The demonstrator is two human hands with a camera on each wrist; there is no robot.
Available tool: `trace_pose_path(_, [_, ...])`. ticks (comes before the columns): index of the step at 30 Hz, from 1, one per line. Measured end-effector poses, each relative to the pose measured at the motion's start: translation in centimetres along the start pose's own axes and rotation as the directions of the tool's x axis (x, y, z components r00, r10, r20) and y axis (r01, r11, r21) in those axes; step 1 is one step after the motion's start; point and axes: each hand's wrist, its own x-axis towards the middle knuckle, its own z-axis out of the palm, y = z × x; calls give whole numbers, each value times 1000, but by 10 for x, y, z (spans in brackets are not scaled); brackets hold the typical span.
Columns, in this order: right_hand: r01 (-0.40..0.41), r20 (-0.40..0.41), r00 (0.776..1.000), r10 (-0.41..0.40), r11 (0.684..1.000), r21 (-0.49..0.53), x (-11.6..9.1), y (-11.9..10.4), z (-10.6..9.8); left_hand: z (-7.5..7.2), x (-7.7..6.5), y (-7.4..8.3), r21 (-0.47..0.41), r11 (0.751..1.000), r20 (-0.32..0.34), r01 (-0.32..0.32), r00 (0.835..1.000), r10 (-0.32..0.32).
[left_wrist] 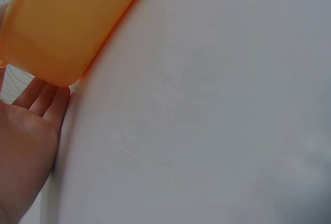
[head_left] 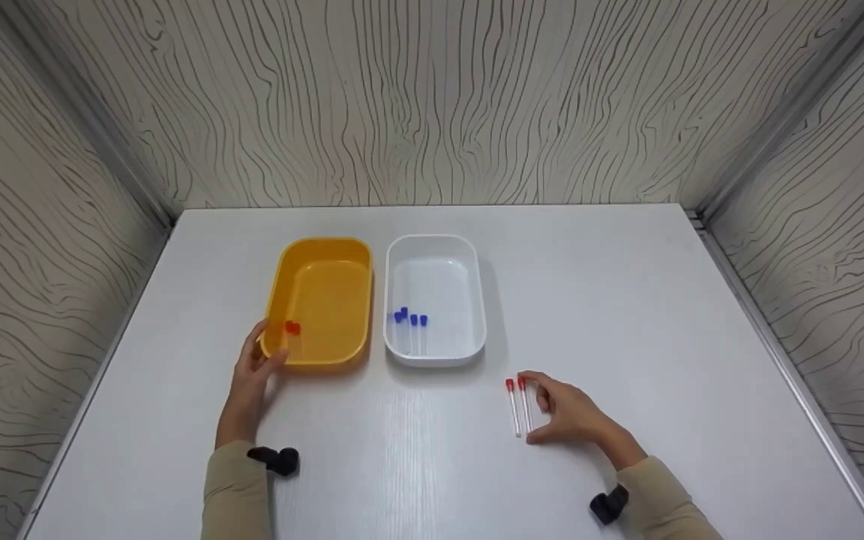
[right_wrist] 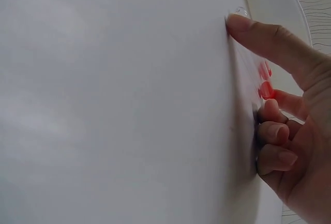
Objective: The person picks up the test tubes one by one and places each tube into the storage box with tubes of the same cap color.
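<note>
On the left, my left hand (head_left: 252, 379) grips the near left corner of a yellow tray (head_left: 333, 352), thumb at the rim and fingers along the outer wall. Two red-capped tubes (head_left: 293, 328) lie inside that tray. My right hand (head_left: 571, 412) pinches a clear red-capped test tube (head_left: 526, 405) end to end, forefinger at its cap and thumb at its bottom. Parallel to it, just left, lies another red-capped tube (head_left: 513, 409) on the table. In the right wrist view, the thumb (right_wrist: 269, 40) touches the white surface and the other fingers are curled.
A white tray (head_left: 436, 361) stands beside the yellow one, with several blue-capped tubes (head_left: 414, 321) at its near left. The white table (head_left: 589, 300) is bounded by wood-patterned panels (head_left: 432, 105) at the back and both sides.
</note>
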Motion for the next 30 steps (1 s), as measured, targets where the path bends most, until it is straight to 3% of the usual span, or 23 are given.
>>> trace_pose_path(7, [48,3,999,-49,997,64,0,4,-1,-2,4,-6,7,1000,0,-22,1000,22])
trace_pose_path(15, [95,2,995,-97,981,168,0,3,-7,-2,2,-4,27,999,-15,25,1000,-25])
trace_pose_path(18, [93,1,995,-95,977,190,0,0,-10,-2,3,-6,28,1000,-14,-6,1000,6])
trace_pose_path(22, [107,-6,994,-108,973,205,-1,-5,-15,-3,6,-9,33,998,-12,-54,998,55])
trace_pose_path(30, [137,-43,990,-131,970,202,2,-19,-24,-2,7,-9,37,999,-15,-23,1000,24])
